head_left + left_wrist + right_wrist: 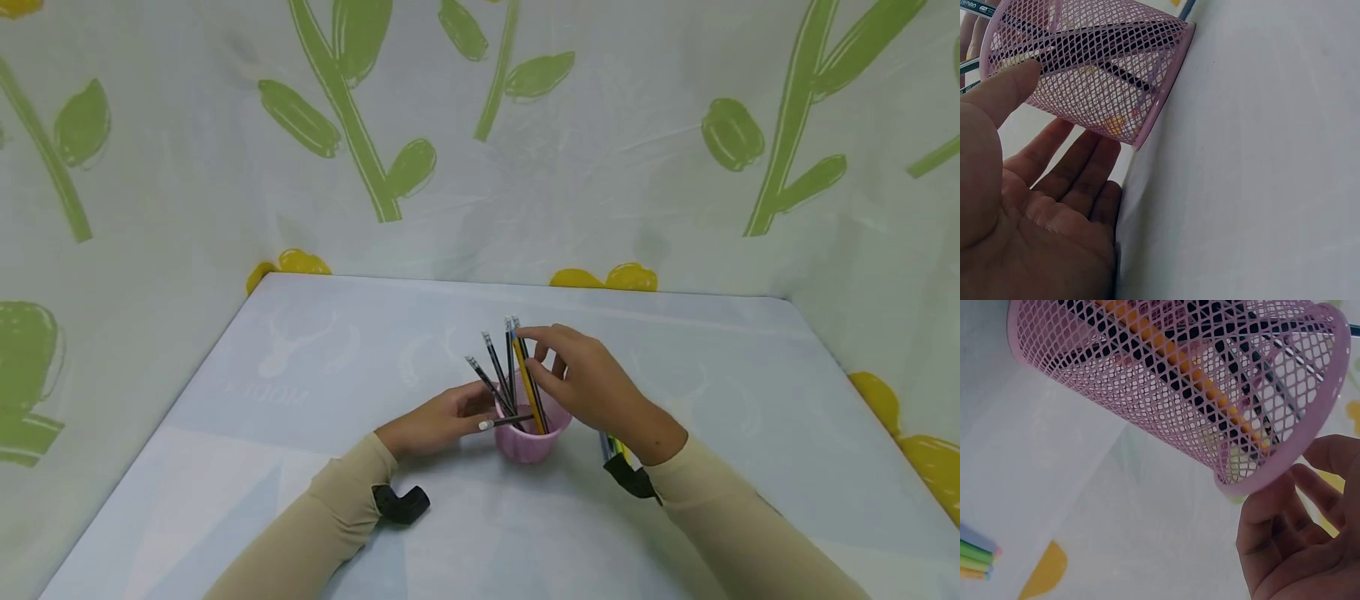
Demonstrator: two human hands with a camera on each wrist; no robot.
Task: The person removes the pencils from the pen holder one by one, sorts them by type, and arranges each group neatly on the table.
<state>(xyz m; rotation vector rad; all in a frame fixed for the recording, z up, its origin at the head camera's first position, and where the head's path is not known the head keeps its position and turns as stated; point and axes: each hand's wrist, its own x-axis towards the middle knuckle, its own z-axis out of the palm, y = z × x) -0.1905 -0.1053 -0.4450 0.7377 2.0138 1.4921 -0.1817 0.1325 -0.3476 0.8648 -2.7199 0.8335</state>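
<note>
A pink mesh pencil cup (528,446) stands upright on the table, holding several dark pencils (495,362) with pale eraser ends and one yellow-orange pencil (525,383). My left hand (442,417) holds the cup from its left side. In the left wrist view, the thumb (1019,84) lies against the mesh wall and the other fingers reach round the opposite side. Above the rim, my right hand (592,379) pinches the top of the yellow-orange pencil between thumb and index finger. A dark pencil (513,420) leans low across the rim by my left thumb.
Several colourful pens (975,556) lie on the table to the right of the cup, partly hidden under my right wrist in the head view. Black straps (628,477) sit at both wrists. A cloth with green plant prints hangs behind the pale table (360,333).
</note>
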